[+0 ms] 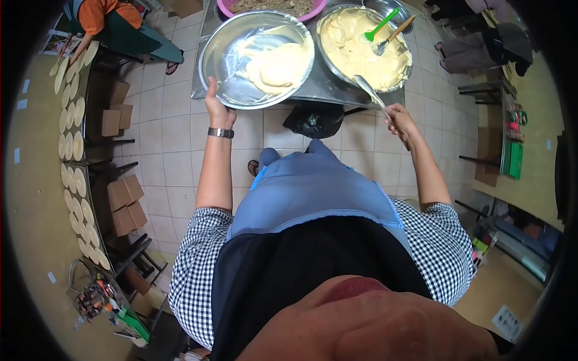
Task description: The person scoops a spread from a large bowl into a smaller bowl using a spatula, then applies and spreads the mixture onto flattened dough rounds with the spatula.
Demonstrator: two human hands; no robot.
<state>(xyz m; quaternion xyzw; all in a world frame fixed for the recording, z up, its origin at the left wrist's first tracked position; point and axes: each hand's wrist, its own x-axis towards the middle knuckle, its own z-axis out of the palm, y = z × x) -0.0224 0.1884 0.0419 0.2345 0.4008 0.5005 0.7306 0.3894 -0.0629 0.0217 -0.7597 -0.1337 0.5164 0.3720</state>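
My left hand [219, 107] grips the near-left rim of a wide metal bowl [224, 57], thumb up along its side. Inside lies a smooth mound of pale yellow cream [276, 67], mostly toward the right. In my right hand [400, 125] is the handle of a large metal spoon [372, 91]. Its head rests by the near rim of a second metal bowl [411, 63], full of thick yellow cream [355, 51]. A green spatula [380, 25] and a wooden-handled utensil [392, 36] stick into that cream.
Both bowls stand on a metal table [337, 91]. Behind them are a pink basin [226, 9] of brownish crumbly filling and another metal bowl [402, 9]. A black bag [313, 120] is below. At left, a person in orange [96, 18] handles flat rounds [78, 111]; cardboard boxes [125, 195] sit nearby.
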